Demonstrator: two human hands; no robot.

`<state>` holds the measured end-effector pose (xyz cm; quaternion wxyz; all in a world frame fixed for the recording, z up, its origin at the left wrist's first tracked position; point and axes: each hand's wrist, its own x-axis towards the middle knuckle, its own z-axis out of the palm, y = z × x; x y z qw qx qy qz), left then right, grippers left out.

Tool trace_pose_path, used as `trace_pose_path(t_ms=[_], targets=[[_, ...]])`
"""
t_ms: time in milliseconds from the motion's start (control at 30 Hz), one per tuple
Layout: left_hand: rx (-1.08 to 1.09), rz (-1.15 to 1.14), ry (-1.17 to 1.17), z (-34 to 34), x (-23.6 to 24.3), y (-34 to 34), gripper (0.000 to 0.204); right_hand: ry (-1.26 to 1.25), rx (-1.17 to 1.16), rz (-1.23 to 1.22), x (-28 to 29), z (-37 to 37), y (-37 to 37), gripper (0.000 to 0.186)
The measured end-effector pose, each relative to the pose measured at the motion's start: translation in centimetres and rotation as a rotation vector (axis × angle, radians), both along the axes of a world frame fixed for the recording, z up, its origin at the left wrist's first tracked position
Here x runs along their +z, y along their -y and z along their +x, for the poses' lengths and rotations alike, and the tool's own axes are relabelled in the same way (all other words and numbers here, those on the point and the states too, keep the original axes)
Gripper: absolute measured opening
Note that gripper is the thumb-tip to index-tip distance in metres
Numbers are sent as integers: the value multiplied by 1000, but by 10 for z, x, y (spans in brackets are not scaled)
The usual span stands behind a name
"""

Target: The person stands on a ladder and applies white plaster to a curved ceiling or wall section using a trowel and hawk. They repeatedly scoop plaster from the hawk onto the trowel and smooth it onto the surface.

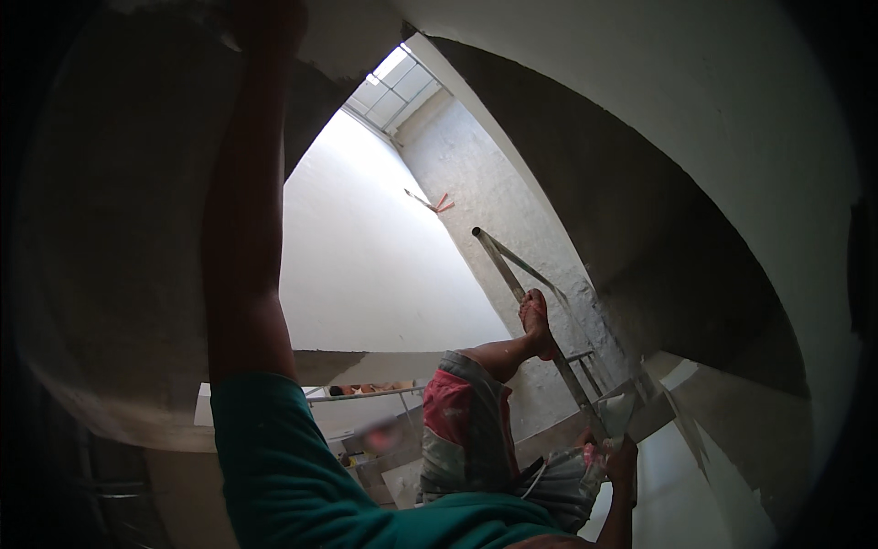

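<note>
My left arm reaches far up to the ceiling-side surface, and my left hand (pixel 265 20) is at the top edge in deep shadow. A whitish smear or edge shows beside it; its fingers cannot be made out. Low on the right, my right hand (pixel 623 460) is closed on what looks like a putty knife (pixel 619 412) with a wide, pale grey blade. That hand is near my thigh, in dim light. My sandalled foot (pixel 535 322) rests against a metal scaffold tube (pixel 506 267), with the knee bent.
A smooth white wall (pixel 375 247) and a rough grey wall (pixel 457 156) rise to a barred opening (pixel 402 87). Dark unpainted bands (pixel 640 156) border white plaster. Below, a platform (pixel 366 393) carries blurred items, with more clutter beneath. Orange-red strips (pixel 444 203) stick out from the wall.
</note>
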<state>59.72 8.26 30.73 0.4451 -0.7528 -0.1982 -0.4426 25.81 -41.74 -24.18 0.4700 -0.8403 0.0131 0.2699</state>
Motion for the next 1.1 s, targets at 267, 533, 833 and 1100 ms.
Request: trace_pose_path(t_ms=[267,533,833,1100], targets=[[-12,106,-104,6,-145,-24,67,-59,-10,-6,-22,-4,18,31],[-49,117,-189,-19,-231,-23,65,-40,-16,-37,-54,-22,41,36],[-229,137,-154,-53,-55,-26,65,-146,-24,-82,-7,-16,24,42],[17,101,5,-31,69,17,54,-13,3,-262,-23,-37,16,50]])
